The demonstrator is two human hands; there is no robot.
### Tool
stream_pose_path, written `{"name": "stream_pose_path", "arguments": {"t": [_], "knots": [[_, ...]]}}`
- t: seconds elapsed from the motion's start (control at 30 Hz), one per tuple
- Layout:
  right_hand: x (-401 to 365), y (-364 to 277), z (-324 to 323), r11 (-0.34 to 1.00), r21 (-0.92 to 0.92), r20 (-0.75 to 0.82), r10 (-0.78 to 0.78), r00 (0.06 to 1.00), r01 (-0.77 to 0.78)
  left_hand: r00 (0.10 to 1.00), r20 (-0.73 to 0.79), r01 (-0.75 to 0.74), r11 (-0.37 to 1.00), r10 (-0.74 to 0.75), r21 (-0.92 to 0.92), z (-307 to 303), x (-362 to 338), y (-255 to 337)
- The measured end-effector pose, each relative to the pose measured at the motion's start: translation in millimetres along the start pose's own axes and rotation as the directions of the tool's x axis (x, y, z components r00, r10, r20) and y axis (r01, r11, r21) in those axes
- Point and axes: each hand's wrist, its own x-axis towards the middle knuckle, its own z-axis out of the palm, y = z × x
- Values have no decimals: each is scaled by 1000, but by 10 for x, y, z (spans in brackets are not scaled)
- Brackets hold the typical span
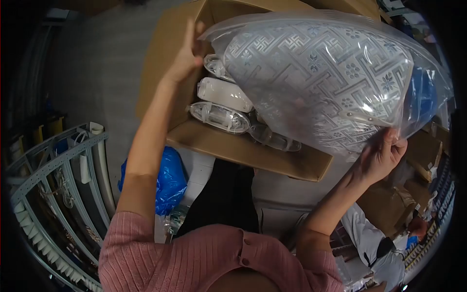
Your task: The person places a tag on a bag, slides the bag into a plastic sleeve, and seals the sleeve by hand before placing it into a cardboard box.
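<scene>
A patterned silver-white bag in clear plastic wrapping [321,73] is held up over an open cardboard box [253,153]. My right hand [382,155] pinches the lower right edge of the plastic. My left hand [187,53] is at the box's left side, near the plastic's left corner, with its fingers apart and slightly blurred. Inside the box, several plastic-wrapped items stand in a row, among them a white one [224,94] and a clear-wrapped one [220,117]. The wrapped bag hides the right part of the box.
A blue plastic bag [170,180] lies on the floor below the box. Metal shelving [63,170] stands at the left. Cardboard boxes [389,207] and a white plastic sack [362,233] are at the lower right.
</scene>
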Motion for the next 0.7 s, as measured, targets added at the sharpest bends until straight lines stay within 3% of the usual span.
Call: {"name": "stream_pose_path", "arguments": {"t": [0.03, 0.07, 0.1, 0.13, 0.17, 0.2, 0.23, 0.27, 0.3, 0.33, 0.37, 0.4, 0.47, 0.5, 0.53, 0.57, 0.6, 0.63, 0.7], "knots": [[51, 91, -73, 996, 70, -22, 62, 998, -61, 960, 64, 233, 903, -273, 361, 30, -10, -111], [104, 142, -87, 983, 138, -37, 127, 991, -121, 848, 20, 379, 634, -529, 674, 151, -54, -206], [84, 116, 102, 947, 220, -12, 243, 970, -234, 822, -33, 523, 730, -569, 440, 200, -70, -355], [140, 290, 25, 951, 212, -24, 233, 972, -223, 780, -67, 624, 764, -622, 165, 238, -64, -487], [200, 594, -136, 909, 343, 23, 244, 970, -237, 775, -52, 629, 760, -630, 165, 302, 33, -487], [223, 902, -234, 848, 467, 72, 246, 967, -250, 914, 109, 332, 875, -390, 352, 411, 196, -381], [202, 1173, -230, 803, 538, -47, 333, 942, -257, 941, 307, -17, 888, -141, 460, 513, 339, -274], [175, 1458, -194, 754, 610, -159, 419, 894, -244, 935, 236, 102, 838, -264, 535, 548, 463, -175], [89, 1733, -112, 741, 613, -203, 482, 853, -273, 928, 250, 105, 840, -275, 533, 554, 600, -84], [6, 2013, 32, 725, 621, -244, 540, 805, -298, 947, 297, -141, 671, -123, 728, 538, 752, -14], [-63, 2238, 221, 686, 638, -189, 580, 792, -350, 923, 384, -355, 410, 14, 840, 509, 865, 8], [-154, 2473, 425, 644, 654, -137, 618, 774, -398, 916, 401, -364, 415, -3, 834, 462, 957, -19], [-464, 3150, 731, 526, 681, 23, 679, 733, -509, 898, 438, -423, 203, -34, 883, 360, 1127, -131], [-556, 3151, 995, 486, 481, -22, 839, 544, -730, 878, 478, -468, 158, -30, 870, 272, 1182, -268], [-790, 3385, 1111, 566, 298, 147, 768, 623, -769, 867, 496, -484, 162, -43, 860, 137, 1227, -436], [-919, 3512, 1223, 499, -113, 153, 863, 481, -859, 847, 517, -521, 2, -125, 854, -21, 1268, -618], [-1179, 3796, 1320, 603, -450, 268, 795, 545, -659, 826, 524, -557, -155, -208, 816, -178, 1302, -813], [-1457, 4102, 1393, 628, -700, 395, 738, 548, -341, 816, 513, -572, -234, -268, 786, -324, 1330, -1025], [-1780, 4391, 1493, 591, -797, 530, 782, 328, -125, 800, 493, -585, -268, -341, 765, -665, 1380, -1439]]}}
